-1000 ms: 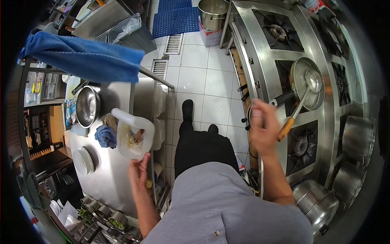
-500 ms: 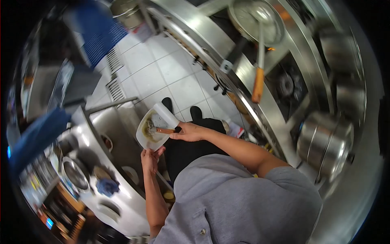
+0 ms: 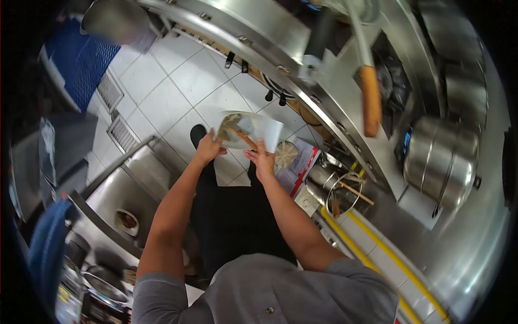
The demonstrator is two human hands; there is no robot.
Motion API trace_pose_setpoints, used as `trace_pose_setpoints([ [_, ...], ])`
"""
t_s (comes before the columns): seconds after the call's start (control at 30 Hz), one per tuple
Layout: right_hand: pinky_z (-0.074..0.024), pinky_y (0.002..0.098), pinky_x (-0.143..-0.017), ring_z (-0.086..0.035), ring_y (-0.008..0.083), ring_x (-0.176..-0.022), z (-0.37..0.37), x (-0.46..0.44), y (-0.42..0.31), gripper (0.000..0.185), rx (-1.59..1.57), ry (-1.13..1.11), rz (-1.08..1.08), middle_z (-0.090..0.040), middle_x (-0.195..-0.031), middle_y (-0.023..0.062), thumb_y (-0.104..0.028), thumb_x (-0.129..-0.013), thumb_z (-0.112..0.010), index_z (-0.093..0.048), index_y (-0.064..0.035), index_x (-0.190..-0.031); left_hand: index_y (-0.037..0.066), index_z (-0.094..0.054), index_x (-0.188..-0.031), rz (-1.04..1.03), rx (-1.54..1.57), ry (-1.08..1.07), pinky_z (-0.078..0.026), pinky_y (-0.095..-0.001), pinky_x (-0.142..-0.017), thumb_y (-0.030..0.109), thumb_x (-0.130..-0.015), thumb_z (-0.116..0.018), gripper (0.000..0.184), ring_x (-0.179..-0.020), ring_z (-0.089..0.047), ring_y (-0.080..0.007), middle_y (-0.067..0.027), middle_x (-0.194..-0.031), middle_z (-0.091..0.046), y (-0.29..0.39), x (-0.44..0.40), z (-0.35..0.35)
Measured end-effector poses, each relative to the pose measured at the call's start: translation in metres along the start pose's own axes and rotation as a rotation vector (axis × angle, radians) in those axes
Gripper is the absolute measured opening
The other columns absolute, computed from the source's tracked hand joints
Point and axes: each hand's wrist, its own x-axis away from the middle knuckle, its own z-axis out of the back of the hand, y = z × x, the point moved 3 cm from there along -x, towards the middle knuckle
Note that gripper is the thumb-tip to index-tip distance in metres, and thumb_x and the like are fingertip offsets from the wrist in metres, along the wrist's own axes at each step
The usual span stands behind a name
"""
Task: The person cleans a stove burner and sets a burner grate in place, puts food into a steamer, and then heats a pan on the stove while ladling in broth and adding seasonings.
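Note:
A translucent white plastic tub (image 3: 264, 127), smeared by motion, is held over the floor in front of my legs. Grey-green residue coats its inner left part. My left hand (image 3: 209, 149) grips the tub's left edge. My right hand (image 3: 261, 159) is closed at the tub's near right edge, its fingers against the end of an orange-brown handled utensil (image 3: 244, 139). The utensil lies across the tub's inside, and its working end is blurred in the residue. Whether the right fingers clasp the handle as well as the tub is unclear.
A steel stove edge (image 3: 294, 81) runs along the right, with a wooden-handled ladle (image 3: 370, 102) jutting over it. A large steel pot (image 3: 443, 162) stands beyond. Lower right are a red-and-white box (image 3: 307, 162) and steel pots. At left is a steel sink (image 3: 154, 170) holding a small bowl (image 3: 127, 222).
The tub has moved right and away from my body, turning as it went. Both hands have travelled with it. My view has shifted, bringing the items beside the stove into sight.

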Motion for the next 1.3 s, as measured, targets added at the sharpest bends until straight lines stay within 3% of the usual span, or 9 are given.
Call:
trace_pose_setpoints([
  [0.1,-0.0593,0.0351,-0.065,-0.070,0.0302,-0.077,0.039,-0.041,0.013,0.048,-0.065,0.133,0.062,-0.063,-0.104,0.0156,-0.036,-0.094,-0.064,-0.051,0.0027,-0.119,-0.018,-0.020,-0.142,0.019,-0.230,0.006,-0.058,-0.0372,-0.064,0.022,-0.090,-0.053,0.073,-0.072,-0.072,-0.0327,-0.0339,-0.088,-0.065,-0.054,-0.065,-0.030],
  [0.33,-0.0603,0.0402,-0.076,-0.069,0.0376,-0.087,0.164,-0.194,0.054,0.046,0.061,0.046,0.097,-0.063,-0.101,0.0229,-0.032,-0.097,-0.059,-0.048,0.0080,-0.118,-0.005,-0.027,-0.146,-0.099,-0.297,0.102,-0.051,-0.0425,-0.087,0.036,-0.091,-0.057,0.075,-0.096,-0.068,-0.0379,-0.0280,-0.102,-0.067,-0.131,-0.147,-0.125],
  [0.4,-0.0604,0.0410,-0.077,-0.069,0.0385,-0.087,0.198,-0.240,0.060,0.049,0.117,0.047,0.148,-0.063,-0.099,0.0249,-0.032,-0.098,-0.059,-0.046,0.0110,-0.117,0.001,-0.028,-0.149,-0.075,-0.224,0.169,-0.050,-0.0410,-0.089,0.036,-0.093,-0.059,0.073,-0.096,-0.068,-0.0363,-0.0207,-0.106,-0.069,-0.160,-0.144,-0.148],
  [0.67,-0.0586,0.0458,-0.085,-0.064,0.0431,-0.098,0.312,-0.369,0.082,0.063,0.125,0.100,0.022,-0.054,-0.114,0.0299,-0.030,-0.098,-0.058,-0.029,0.0145,-0.132,0.005,-0.043,-0.141,0.085,-0.196,0.023,-0.049,-0.0419,-0.093,0.036,-0.092,-0.060,0.061,-0.107,-0.063,-0.0378,-0.0220,-0.116,-0.066,-0.273,-0.094,-0.143],
  [0.97,-0.0544,0.0447,-0.097,-0.056,0.0413,-0.115,0.386,-0.418,0.101,0.068,-0.043,0.260,-0.010,-0.032,-0.142,0.0277,-0.030,-0.099,-0.055,-0.021,0.0080,-0.145,0.007,-0.049,-0.136,0.146,-0.197,0.077,-0.049,-0.0402,-0.096,0.028,-0.097,-0.058,0.046,-0.111,-0.063,-0.0325,-0.0188,-0.122,-0.064,-0.238,-0.112,-0.131],
  [1.0,-0.0498,0.0525,-0.102,-0.033,0.0431,-0.136,0.398,-0.426,0.105,0.068,-0.163,0.111,-0.059,-0.015,-0.151,0.0240,-0.028,-0.100,-0.052,-0.016,0.0056,-0.147,0.006,-0.049,-0.136,0.148,-0.190,0.067,-0.049,-0.0402,-0.096,0.029,-0.097,-0.058,0.046,-0.112,-0.063,-0.0328,-0.0189,-0.122,-0.064,-0.237,-0.113,-0.134],
  [1.13,-0.0517,0.0539,-0.099,-0.038,0.0456,-0.130,0.405,-0.422,0.111,0.061,-0.176,0.476,-0.076,-0.023,-0.147,0.0295,-0.030,-0.103,-0.046,-0.020,-0.0003,-0.149,0.006,-0.050,-0.135,0.145,-0.237,0.012,-0.048,-0.0405,-0.097,0.030,-0.096,-0.059,0.046,-0.112,-0.062,-0.0338,-0.0189,-0.122,-0.064,-0.241,-0.112,-0.146],
  [1.23,-0.0526,0.0534,-0.098,-0.032,0.0422,-0.136,0.454,-0.454,0.118,0.057,-0.388,0.446,-0.056,-0.019,-0.153,0.0266,-0.022,-0.102,-0.048,-0.022,-0.0040,-0.150,0.006,-0.052,-0.134,0.166,-0.255,-0.021,-0.048,-0.0411,-0.097,0.031,-0.096,-0.059,0.046,-0.112,-0.063,-0.0332,-0.0180,-0.122,-0.065,-0.244,-0.107,-0.151],
  [1.3,-0.0515,0.0463,-0.098,-0.042,0.0419,-0.131,0.460,-0.466,0.121,0.066,-0.055,0.530,0.020,-0.037,-0.143,0.0306,-0.035,-0.098,-0.051,-0.028,0.0070,-0.144,0.008,-0.054,-0.132,0.105,-0.267,0.038,-0.051,-0.0383,-0.082,0.033,-0.093,-0.062,0.047,-0.091,-0.067,-0.0321,-0.0158,-0.118,-0.067,-0.251,-0.105,-0.149],
])
